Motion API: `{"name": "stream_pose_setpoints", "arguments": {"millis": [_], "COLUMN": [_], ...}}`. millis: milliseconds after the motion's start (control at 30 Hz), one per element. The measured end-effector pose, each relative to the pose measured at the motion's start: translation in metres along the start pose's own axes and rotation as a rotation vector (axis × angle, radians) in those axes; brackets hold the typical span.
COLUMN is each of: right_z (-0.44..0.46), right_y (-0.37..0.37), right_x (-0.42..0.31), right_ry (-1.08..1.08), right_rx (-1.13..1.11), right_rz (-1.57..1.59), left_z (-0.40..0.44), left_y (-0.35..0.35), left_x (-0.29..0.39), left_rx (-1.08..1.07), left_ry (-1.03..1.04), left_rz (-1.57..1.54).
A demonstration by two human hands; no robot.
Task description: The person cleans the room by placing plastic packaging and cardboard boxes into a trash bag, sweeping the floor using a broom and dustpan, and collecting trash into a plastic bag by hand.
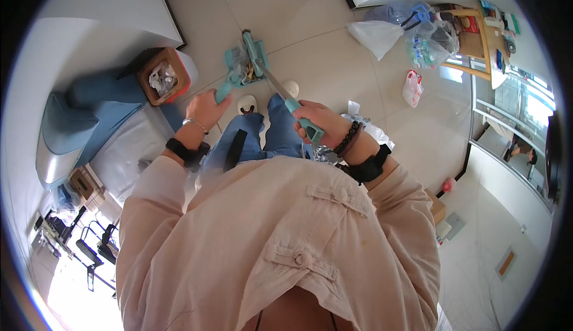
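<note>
Now the left grip (206,110) is curled round the smooth handle (224,91) of a boxy teal dustpan (263,50); the right grip (320,118) clasps a slender, straight broom (276,84).

On the floor (304,17) there are 2 pale shoes (245,102), 1 teal dustpan (264,66) and, just above, 1 short handle (224,90) and 1 long handle (276,84); toward the left edge stands 1 brown-rimmed bin (180,74). Near the right edge, by 1 wooden bench (485,45), are 1 blue water jug (393,13), 1 white bag (377,35), 1 clear bag (440,43) with bottles (420,53) too small to count, and 1 red-and-white bag (412,90). Worn are 2 black wrist straps (371,167), 1 silver bracelet (196,123) and 1 jacket (250,223).
</note>
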State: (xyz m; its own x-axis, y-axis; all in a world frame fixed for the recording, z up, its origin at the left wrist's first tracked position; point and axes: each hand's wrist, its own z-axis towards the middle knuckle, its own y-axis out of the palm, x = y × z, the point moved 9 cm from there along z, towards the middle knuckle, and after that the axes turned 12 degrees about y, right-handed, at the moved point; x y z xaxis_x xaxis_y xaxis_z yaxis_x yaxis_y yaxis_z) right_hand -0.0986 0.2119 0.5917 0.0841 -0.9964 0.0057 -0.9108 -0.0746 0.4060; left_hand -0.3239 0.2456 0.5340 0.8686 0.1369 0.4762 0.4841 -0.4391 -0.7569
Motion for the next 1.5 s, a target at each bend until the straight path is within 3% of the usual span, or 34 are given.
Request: {"name": "stream_pose_setpoints", "arguments": {"millis": [100, 267, 567, 1033, 1267, 1367, 1500], "right_z": [-0.003, 0.007, 0.012, 0.025, 0.033, 0.035, 0.021], "right_y": [0.023, 0.048, 0.073, 0.083, 0.103, 0.125, 0.114], "right_x": [-0.011, -0.013, -0.020, -0.023, -0.049, -0.057, -0.046], "right_ry": [0.061, 0.085, 0.179, 0.285, 0.239, 0.161, 0.048], "right_rx": [-0.069, -0.038, 0.070, 0.199, -0.016, -0.231, -0.216], "right_rz": [0.088, -0.031, -0.135, -0.354, -0.220, -0.232, -0.164], "left_z": [-0.012, -0.012, -0.012, -0.003, 0.013, 0.007, -0.023], "left_y": [0.007, 0.013, 0.014, 0.017, -0.017, -0.037, -0.062], "left_x": [0.024, 0.046, 0.043, 0.037, 0.018, -0.005, -0.037], "left_rx": [-0.032, -0.100, 0.026, -0.085, 0.026, 0.096, 0.095], "left_ry": [0.036, 0.113, 0.246, 0.200, 0.207, 0.156, 0.028], "left_rz": [0.023, 0.044, 0.006, -0.078, 0.019, 0.057, 0.038]}}
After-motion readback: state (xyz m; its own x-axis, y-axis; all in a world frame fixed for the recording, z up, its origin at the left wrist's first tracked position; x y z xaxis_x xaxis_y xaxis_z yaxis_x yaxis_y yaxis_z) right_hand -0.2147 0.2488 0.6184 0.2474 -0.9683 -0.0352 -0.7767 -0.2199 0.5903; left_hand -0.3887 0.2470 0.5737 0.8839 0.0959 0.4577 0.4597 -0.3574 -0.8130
